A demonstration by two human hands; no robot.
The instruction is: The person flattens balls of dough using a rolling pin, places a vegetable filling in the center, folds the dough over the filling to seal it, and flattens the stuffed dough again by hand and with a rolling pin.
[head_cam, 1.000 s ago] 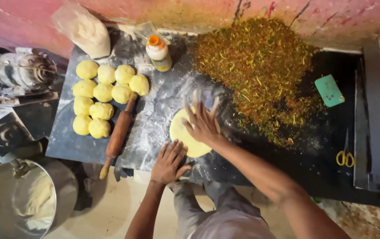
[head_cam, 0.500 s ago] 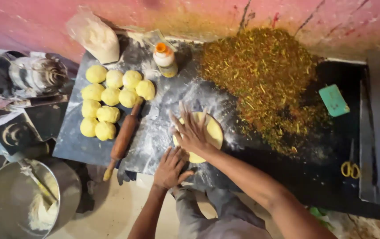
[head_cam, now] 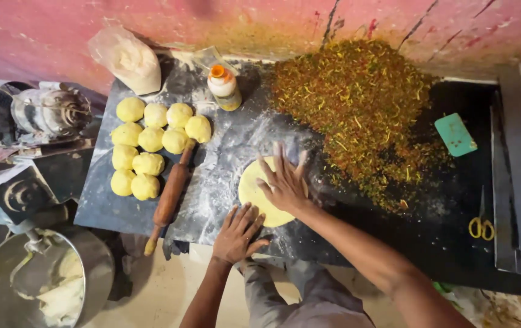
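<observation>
Disc (head_cam: pixel 254 193): on floured slab (head_cam: pixel 224 152), beside filling (head_cam: pixel 357 109).
Right hand (head_cam: pixel 285 182): flat, fingers spread, pressing the disc.
Left hand (head_cam: pixel 237 234): open, at its near edge.
Handling: likely soft, thin, tearable; lift by edges.

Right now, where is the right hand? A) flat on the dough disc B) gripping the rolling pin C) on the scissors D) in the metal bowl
A: the right hand lies palm down, fingers spread, on the flattened yellow dough disc, while the rolling pin lies apart to the left, untouched, and the left hand rests at the slab edge.
</observation>
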